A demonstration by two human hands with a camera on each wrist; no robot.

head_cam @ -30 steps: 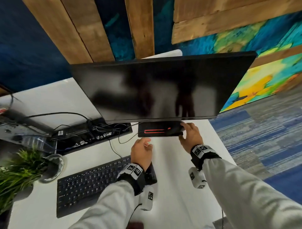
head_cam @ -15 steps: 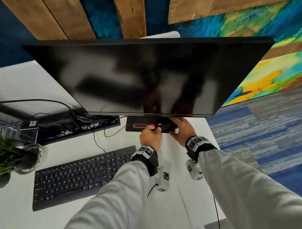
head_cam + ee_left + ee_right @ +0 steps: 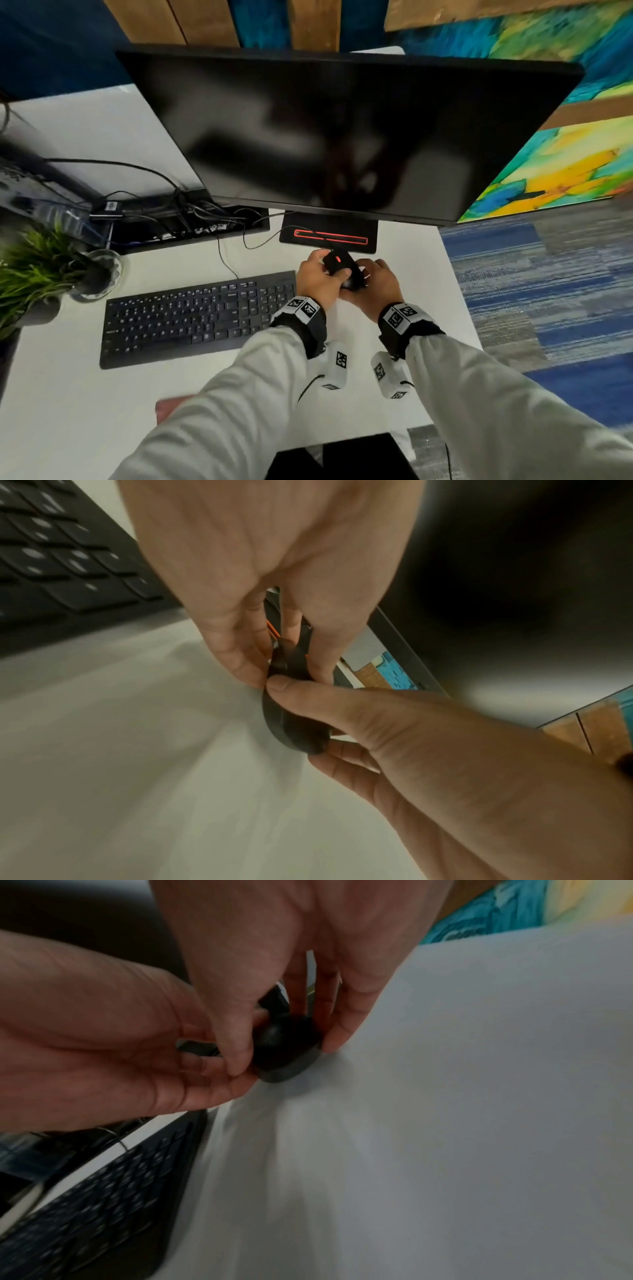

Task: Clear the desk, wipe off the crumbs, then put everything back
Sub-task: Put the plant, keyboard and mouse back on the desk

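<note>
Just in front of the monitor's base [image 3: 329,236], beside the keyboard [image 3: 198,318], we held the black mouse [image 3: 342,269] low over the white desk [image 3: 85,394], left hand [image 3: 318,281] and right hand [image 3: 376,284] both pinching its sides with curled fingers.

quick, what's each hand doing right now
Left hand: grips the black mouse.
Right hand: also grips the mouse.

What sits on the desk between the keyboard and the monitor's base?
In the head view, both hands holding the black mouse, between keyboard and base.
</note>
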